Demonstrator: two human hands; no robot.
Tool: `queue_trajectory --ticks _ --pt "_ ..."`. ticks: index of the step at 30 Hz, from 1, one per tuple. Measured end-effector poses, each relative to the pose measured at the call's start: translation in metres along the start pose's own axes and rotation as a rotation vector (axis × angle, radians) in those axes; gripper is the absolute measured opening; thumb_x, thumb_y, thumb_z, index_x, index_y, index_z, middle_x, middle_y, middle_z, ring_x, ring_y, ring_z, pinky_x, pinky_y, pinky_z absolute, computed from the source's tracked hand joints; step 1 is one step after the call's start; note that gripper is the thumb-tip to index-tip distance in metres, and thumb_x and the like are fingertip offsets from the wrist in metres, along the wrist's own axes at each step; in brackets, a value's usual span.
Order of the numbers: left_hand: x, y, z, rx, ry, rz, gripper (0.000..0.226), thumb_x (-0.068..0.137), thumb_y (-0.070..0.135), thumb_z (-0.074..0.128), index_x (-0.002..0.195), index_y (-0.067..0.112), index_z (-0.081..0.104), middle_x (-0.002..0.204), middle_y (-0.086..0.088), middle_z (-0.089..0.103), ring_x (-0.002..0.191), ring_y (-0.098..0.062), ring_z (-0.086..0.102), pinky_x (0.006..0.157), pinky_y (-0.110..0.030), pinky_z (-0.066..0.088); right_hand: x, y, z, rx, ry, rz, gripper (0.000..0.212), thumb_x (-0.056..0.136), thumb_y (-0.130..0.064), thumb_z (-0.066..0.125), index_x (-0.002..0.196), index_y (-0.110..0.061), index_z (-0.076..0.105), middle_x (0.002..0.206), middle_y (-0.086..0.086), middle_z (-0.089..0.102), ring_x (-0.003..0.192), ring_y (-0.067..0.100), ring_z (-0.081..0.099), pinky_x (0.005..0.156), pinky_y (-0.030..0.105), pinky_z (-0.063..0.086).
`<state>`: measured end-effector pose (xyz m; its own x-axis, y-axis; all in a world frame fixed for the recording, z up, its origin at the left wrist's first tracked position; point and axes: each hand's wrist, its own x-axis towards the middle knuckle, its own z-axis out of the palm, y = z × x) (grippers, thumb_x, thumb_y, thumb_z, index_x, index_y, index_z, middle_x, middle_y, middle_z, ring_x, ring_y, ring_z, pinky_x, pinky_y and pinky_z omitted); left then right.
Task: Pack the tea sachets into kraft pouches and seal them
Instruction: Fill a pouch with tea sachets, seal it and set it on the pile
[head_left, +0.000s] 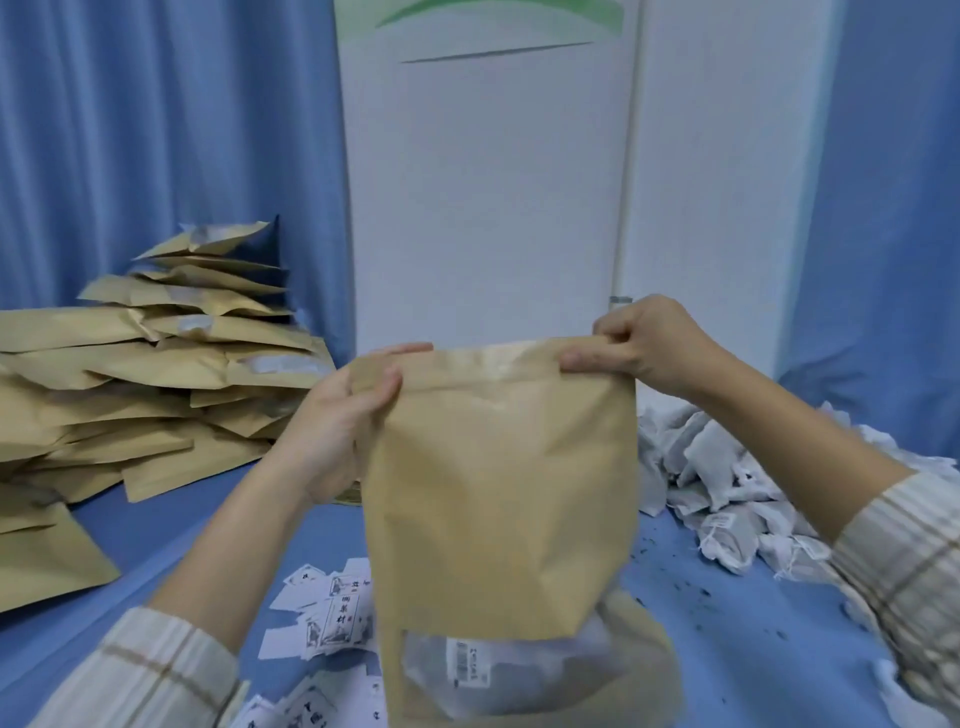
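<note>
I hold a kraft pouch (498, 488) upright in front of me over the blue table. My left hand (337, 421) grips its top left corner, thumb on the front. At the top right corner my right hand (649, 343) pinches the top edge between thumb and fingers. Through the clear window (488, 670) low on the pouch I see white tea sachets inside. A heap of loose white tea sachets (727, 483) lies on the table to the right, behind my right forearm.
A tall stack of kraft pouches (135, 384) fills the left side of the blue table (727, 654). Small printed paper labels (322, 618) lie scattered under the held pouch. Tea crumbs dot the table at right. Blue curtains and a white panel stand behind.
</note>
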<state>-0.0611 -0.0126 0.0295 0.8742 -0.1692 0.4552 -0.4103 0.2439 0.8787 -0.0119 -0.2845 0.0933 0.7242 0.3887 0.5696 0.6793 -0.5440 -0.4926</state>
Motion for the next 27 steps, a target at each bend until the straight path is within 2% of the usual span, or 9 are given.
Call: queue_trajectory --ticks 4,6,9,12,16,18,19,21,27 --pt "0.003 -0.018 0.005 0.117 0.115 -0.078 0.019 0.095 0.017 0.050 0.099 0.018 0.068 0.079 0.001 0.073 0.068 -0.011 0.069 0.054 -0.022 0.053 -0.018 0.031 0.002 0.068 -0.003 0.070 0.058 0.051 -0.060 0.073 0.040 -0.015 0.038 0.042 -0.011 0.024 0.040 0.004 0.026 0.039 0.009 0.020" --pt "0.007 -0.021 0.008 0.187 0.150 -0.075 0.021 0.098 0.017 0.048 0.092 0.015 0.068 0.077 -0.001 0.073 0.068 -0.013 0.069 0.055 -0.024 0.053 -0.020 0.039 0.004 0.103 -0.013 0.067 0.044 0.054 -0.055 0.075 0.045 -0.018 0.053 0.042 -0.012 0.035 0.041 0.002 0.034 0.041 0.006 0.025" --pt "0.012 -0.029 0.012 0.300 0.214 -0.062 0.022 0.098 0.020 0.050 0.085 0.014 0.067 0.074 0.002 0.072 0.067 -0.012 0.068 0.058 -0.025 0.055 -0.018 0.043 0.003 0.128 -0.057 0.060 0.030 0.056 -0.046 0.078 0.080 -0.031 0.068 0.052 -0.012 0.059 0.049 -0.003 0.050 0.049 0.004 0.034" --pt "0.012 -0.038 0.017 0.383 0.265 -0.021 0.017 0.097 0.020 0.053 0.086 0.015 0.065 0.075 0.006 0.072 0.072 -0.011 0.067 0.066 -0.028 0.053 -0.009 0.041 0.000 -0.057 -0.173 0.097 0.055 0.063 -0.042 0.080 0.111 -0.041 0.053 0.077 -0.019 0.070 0.076 -0.009 0.061 0.071 0.007 0.039" --pt "0.012 -0.041 0.027 0.399 0.263 -0.001 0.017 0.095 0.022 0.055 0.100 0.007 0.062 0.101 -0.015 0.070 0.091 -0.025 0.065 0.084 -0.044 0.051 0.007 0.013 0.018 -0.075 -0.345 0.090 0.047 0.075 -0.050 0.067 0.120 -0.042 0.055 0.109 -0.026 0.062 0.103 -0.012 0.054 0.083 0.011 0.038" --pt "0.010 -0.040 0.033 0.387 0.231 0.028 0.020 0.095 0.024 0.055 0.100 0.005 0.061 0.102 -0.019 0.068 0.089 -0.024 0.064 0.084 -0.047 0.050 0.014 -0.002 0.035 -0.195 -0.409 0.048 0.038 0.075 -0.062 0.060 0.106 -0.039 0.062 0.098 -0.026 0.060 0.093 -0.009 0.054 0.077 0.011 0.037" --pt "0.009 -0.039 0.034 0.400 0.212 0.046 0.021 0.094 0.025 0.056 0.100 0.006 0.061 0.102 -0.018 0.069 0.088 -0.022 0.064 0.082 -0.045 0.051 0.016 -0.008 0.042 -0.262 -0.415 0.013 0.030 0.076 -0.062 0.059 0.084 -0.034 0.064 0.078 -0.022 0.057 0.075 -0.007 0.051 0.066 0.012 0.035" --pt "0.008 -0.038 0.035 0.404 0.208 0.062 0.020 0.094 0.027 0.056 0.098 0.009 0.062 0.096 -0.010 0.072 0.084 -0.016 0.065 0.077 -0.036 0.052 0.018 -0.014 0.049 -0.308 -0.388 -0.044 0.048 0.075 -0.057 0.064 0.053 -0.021 0.042 0.052 -0.012 0.035 0.050 0.003 0.033 0.049 0.018 0.024" --pt "0.009 -0.040 0.035 0.354 0.381 0.057 0.045 0.085 0.034 0.068 0.080 -0.008 0.055 0.076 -0.019 0.062 0.068 -0.019 0.055 0.067 -0.035 0.041 0.015 -0.014 0.056 -0.260 -0.244 -0.123 0.057 0.073 -0.048 0.071 0.049 -0.017 0.030 0.044 -0.007 0.027 0.048 0.008 0.026 0.047 0.022 0.020"
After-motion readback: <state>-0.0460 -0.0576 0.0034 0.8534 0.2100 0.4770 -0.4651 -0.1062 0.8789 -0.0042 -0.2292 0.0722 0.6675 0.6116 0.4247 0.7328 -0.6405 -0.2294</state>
